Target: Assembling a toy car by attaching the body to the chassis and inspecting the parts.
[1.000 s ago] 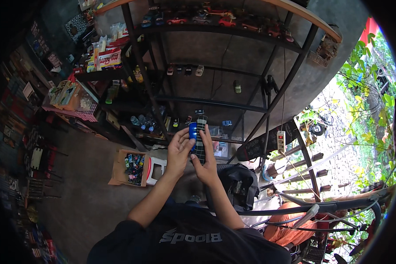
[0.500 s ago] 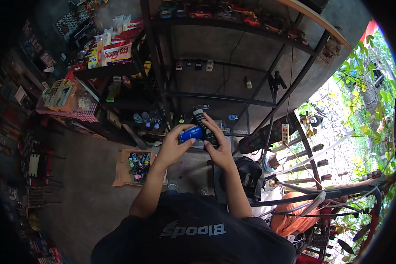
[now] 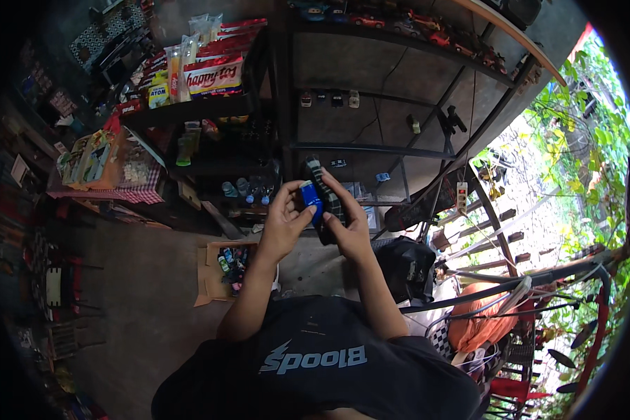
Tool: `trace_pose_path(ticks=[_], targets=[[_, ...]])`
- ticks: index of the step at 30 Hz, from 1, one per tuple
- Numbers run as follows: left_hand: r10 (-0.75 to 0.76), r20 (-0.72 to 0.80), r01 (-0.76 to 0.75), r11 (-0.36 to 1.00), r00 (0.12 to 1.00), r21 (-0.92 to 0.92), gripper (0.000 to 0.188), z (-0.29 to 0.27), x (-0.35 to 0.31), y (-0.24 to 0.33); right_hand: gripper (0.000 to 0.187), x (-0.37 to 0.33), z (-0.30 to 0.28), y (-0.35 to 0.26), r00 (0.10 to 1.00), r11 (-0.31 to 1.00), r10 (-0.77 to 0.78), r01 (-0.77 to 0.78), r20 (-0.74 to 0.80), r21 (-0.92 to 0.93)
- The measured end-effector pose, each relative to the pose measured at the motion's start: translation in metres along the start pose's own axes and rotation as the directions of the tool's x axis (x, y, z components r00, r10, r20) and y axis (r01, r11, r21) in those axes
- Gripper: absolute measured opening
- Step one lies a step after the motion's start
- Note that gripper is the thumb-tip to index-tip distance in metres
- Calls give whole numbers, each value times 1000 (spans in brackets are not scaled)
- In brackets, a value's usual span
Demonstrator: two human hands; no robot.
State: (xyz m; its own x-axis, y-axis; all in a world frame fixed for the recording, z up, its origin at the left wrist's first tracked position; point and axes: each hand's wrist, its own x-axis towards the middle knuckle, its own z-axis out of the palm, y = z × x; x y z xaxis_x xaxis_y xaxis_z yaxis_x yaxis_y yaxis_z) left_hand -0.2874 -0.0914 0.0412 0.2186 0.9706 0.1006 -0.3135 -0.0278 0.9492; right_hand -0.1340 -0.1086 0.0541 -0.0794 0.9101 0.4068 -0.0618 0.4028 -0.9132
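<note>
My left hand point(image 3: 284, 222) is closed round a small blue toy car point(image 3: 309, 198), its thumb pressed on the near end. The car stands tilted, almost upright. Against its right side lies a dark checked cloth point(image 3: 328, 199), gripped by my right hand point(image 3: 351, 225) with the fingers along its far part and the thumb nearer me. Both hands are close together in front of my chest, before a dark metal shelf point(image 3: 371, 148). Part of the car is hidden by my fingers and the cloth.
An open cardboard box point(image 3: 205, 274) of small toy cars point(image 3: 236, 264) sits on the floor at left. More toy cars point(image 3: 369, 22) line the shelf. Snack packs point(image 3: 213, 75) fill a rack at far left. A black bag point(image 3: 404, 267) and a power strip point(image 3: 461, 197) are at right.
The blue car has turned from lying sideways to nearly upright, and the cloth now rests close along it. The surroundings have shifted rightward in view.
</note>
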Motion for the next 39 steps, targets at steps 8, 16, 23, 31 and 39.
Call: trace_pose_path(ticks=[8,16,23,31,39], targets=[[35,-45,-50,924,998,-379,38,-30,5,-5,61,-13,34,-3,974,897,-152,207,168,-390],[-90,138,136,916,986,-378,37,-34,-5,-22,64,-18,47,-8,983,849,-179,179,49,-497],[-68,119,117,871,991,-477,36,-46,-18,-25,62,-15,62,-4,974,796,-203,223,99,-562],[-31,-49,4,886,998,-464,34,-66,-24,-5,67,-29,97,6,975,864,-188,220,115,-452],[-37,-4,33,929,999,-368,24,-65,-33,-17,65,-9,85,14,985,897,-146,172,94,-408]])
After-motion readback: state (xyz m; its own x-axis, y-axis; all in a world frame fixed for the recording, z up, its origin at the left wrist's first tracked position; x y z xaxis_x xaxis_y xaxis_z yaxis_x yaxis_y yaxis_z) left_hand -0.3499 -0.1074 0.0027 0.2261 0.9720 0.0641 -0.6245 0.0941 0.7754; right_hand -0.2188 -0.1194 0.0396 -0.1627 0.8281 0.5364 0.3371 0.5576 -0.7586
